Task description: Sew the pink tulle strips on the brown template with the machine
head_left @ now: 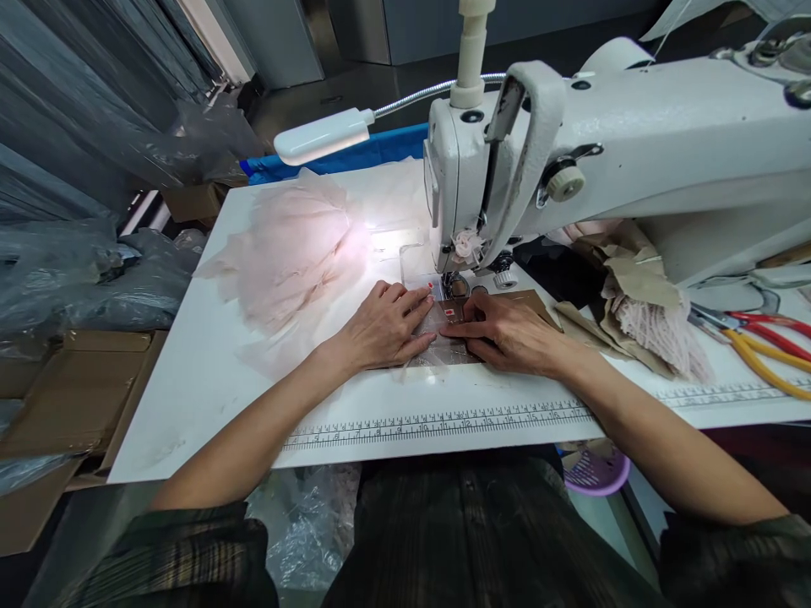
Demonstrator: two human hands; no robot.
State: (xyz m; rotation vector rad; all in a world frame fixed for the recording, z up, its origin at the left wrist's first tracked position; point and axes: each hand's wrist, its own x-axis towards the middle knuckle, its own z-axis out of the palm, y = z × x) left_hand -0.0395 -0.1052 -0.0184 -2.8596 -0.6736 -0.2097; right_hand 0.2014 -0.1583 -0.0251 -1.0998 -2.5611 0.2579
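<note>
My left hand (396, 325) lies flat on sheer pale pink fabric, its fingers stretched toward the needle area of a white sewing machine (532, 177). On the other side, my right hand (507, 331) has its thumb and fingers bent together on the edge of the sheer fabric (432, 319), close to the presser foot (451, 285). Small red marks show on the machine bed between the hands. To the left, a gathered heap of pale pink tulle (297, 245) spreads across the white table (253, 414). The fabric under my fingers is partly hidden.
A white lamp (324, 135) on a bendable neck shines over the tulle. Brown paper (639, 270) and pink trim lie at the right, beside red-handled and yellow-handled tools (760, 338). A printed ruler (443, 426) follows the front edge. Cardboard boxes (89, 393) stand left; a purple basket (599, 477) sits below.
</note>
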